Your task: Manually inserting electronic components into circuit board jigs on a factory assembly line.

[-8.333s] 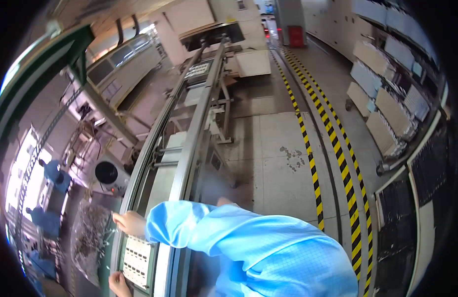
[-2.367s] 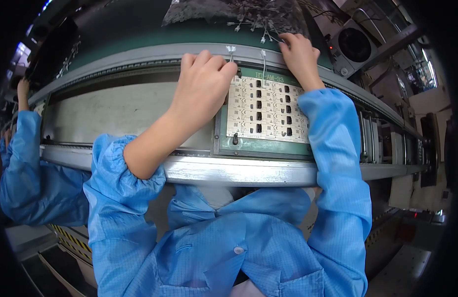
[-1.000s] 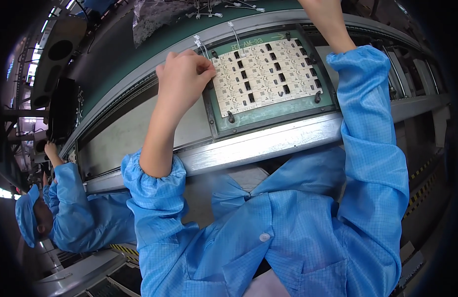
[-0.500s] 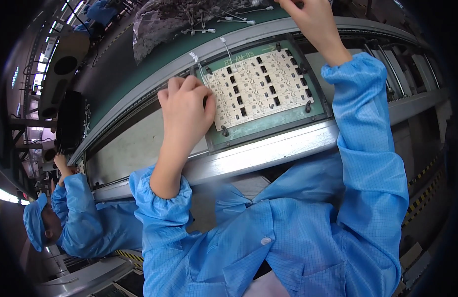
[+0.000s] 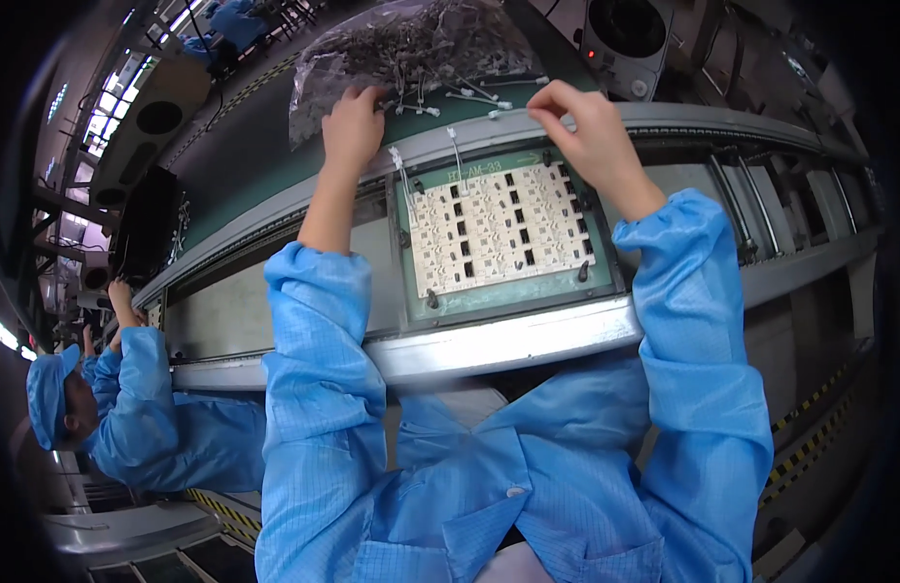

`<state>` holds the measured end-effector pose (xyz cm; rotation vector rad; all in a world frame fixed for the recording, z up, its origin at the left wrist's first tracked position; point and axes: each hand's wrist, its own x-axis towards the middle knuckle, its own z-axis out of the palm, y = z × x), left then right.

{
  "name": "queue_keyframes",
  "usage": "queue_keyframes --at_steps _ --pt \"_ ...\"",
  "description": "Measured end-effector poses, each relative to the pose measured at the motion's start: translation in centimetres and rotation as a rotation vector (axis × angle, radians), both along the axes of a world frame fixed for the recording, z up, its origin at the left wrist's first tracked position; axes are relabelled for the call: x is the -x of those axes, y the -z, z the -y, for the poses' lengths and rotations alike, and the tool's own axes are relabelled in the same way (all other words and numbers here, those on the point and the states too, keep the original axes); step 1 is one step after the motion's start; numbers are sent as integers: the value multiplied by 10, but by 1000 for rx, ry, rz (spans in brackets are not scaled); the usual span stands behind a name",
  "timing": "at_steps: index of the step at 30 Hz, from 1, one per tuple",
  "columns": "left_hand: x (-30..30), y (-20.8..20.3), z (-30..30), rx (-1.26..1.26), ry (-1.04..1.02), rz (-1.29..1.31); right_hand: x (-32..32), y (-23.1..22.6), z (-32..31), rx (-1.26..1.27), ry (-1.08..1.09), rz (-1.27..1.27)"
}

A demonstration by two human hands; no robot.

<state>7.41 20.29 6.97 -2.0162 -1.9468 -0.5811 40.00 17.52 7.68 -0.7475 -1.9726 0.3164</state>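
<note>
Above the circuit panel (image 5: 499, 228), left hand (image 5: 353, 126) touches the parts bag (image 5: 411, 49); right hand (image 5: 586, 131) pinches a small component (image 5: 496, 114).

A co-worker (image 5: 129, 408) in a blue coat and cap is seen at eight o'clock, beside the conveyor rail (image 5: 489, 340). A black box (image 5: 144, 223) is set at ten o'clock. A fan unit (image 5: 625, 34) is placed at one o'clock. Striped floor tape (image 5: 810, 437) is seen at four o'clock.
</note>
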Motion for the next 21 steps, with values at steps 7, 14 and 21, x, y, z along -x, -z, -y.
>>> queue_keyframes --at_steps 7,14,21 --pt "3 15 -19 -56 -36 -56 -2 0 -5 -53 -24 159" --pt "30 -9 48 -30 283 952 22 14 7 112 -136 233" --pt "27 -6 131 -130 245 537 50 23 31 129 -91 510"
